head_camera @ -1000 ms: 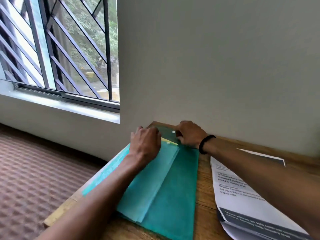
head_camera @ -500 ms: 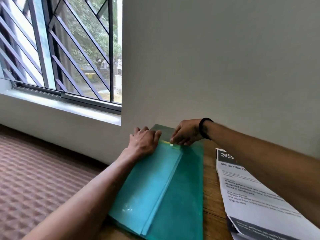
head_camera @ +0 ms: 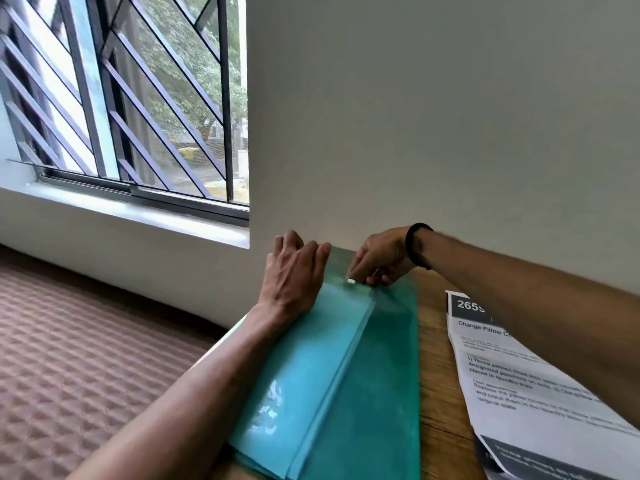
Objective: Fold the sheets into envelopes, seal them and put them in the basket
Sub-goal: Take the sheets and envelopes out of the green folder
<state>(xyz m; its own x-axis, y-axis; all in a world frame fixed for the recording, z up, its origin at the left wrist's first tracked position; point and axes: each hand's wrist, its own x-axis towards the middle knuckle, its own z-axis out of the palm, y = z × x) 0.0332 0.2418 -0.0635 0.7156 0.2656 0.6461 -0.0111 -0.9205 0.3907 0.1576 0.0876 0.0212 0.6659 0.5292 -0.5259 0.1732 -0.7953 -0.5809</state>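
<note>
A teal translucent sheet (head_camera: 374,393) lies on the wooden table (head_camera: 437,344), its lighter left flap (head_camera: 304,382) folded over the darker part. My left hand (head_camera: 294,275) rests flat on the far end of that flap, fingers fairly straight. My right hand (head_camera: 381,261), with a black band on the wrist, has curled fingers pinching the flap's far edge beside a small white stud (head_camera: 350,281). No basket is in view.
A printed white paper (head_camera: 519,375) lies on the table to the right of the sheet, under my right forearm. The wall (head_camera: 433,133) stands just behind the table. A barred window (head_camera: 138,98) and patterned floor (head_camera: 69,358) are at the left.
The view has shifted slightly. My right hand has turned, its fingers now pointing down at the flap edge by the white stud. My left hand stays pressed on the flap.
</note>
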